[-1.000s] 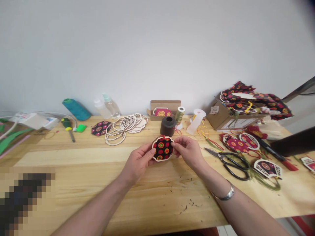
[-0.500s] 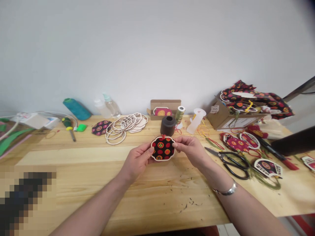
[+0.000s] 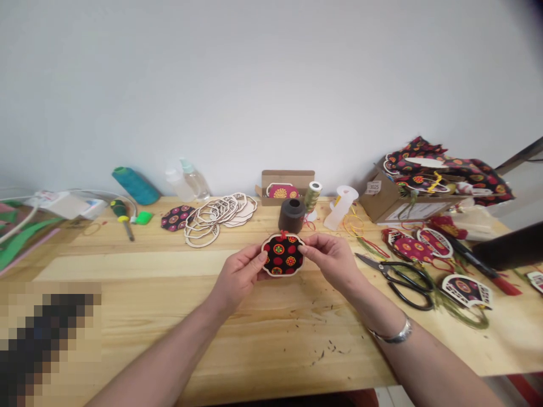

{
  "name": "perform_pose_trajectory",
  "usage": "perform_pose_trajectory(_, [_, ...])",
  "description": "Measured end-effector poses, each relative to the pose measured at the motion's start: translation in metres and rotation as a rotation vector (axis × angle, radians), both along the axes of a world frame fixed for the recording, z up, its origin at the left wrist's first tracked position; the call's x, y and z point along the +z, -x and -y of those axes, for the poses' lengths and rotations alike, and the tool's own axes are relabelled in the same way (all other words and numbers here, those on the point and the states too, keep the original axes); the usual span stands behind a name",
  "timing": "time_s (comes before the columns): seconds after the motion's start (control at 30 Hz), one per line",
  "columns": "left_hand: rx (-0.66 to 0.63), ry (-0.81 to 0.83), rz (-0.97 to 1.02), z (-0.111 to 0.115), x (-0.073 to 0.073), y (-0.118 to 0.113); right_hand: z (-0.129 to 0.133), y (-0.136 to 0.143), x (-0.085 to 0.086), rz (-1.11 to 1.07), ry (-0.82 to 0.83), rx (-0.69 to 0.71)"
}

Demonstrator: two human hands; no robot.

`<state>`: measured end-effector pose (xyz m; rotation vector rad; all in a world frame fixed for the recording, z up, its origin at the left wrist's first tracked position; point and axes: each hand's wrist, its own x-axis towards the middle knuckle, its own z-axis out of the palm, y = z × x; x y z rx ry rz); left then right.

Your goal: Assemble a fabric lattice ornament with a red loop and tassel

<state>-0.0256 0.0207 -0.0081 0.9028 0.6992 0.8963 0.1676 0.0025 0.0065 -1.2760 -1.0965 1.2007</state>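
Soft, even light is falling over the whole scene, and its source is not showing. The wall (image 3: 263, 102) is looking pale grey and dimming towards the far right corner. The tabletop (image 3: 161, 316) is appearing fairly bright, carrying only faint, soft-edged shadows. Small glints are shining on the bracelet (image 3: 399, 333) and the clear bottle (image 3: 195, 182). Fine detail is staying slightly soft throughout. The wide lens is stretching things near the edges, and coarse blocks are hiding the near left corner.
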Motion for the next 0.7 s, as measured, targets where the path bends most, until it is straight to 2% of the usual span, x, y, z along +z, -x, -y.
perform_pose_trajectory(0.33, [0.045,-0.036,-0.037,0.0001,-0.0001,0.0025,-0.0017,0.0004,-0.0023,-0.005,0.026,0.013])
perform_pose_trajectory(0.57, [0.056,-0.071,-0.131,-0.0021,-0.0073,0.0025,-0.0010,0.0033,-0.0066,0.019,0.042,0.073])
perform_pose_trajectory(0.7, [0.080,-0.108,-0.202,-0.0023,-0.0054,0.0028,-0.0004,0.0037,-0.0089,0.061,0.043,0.079])
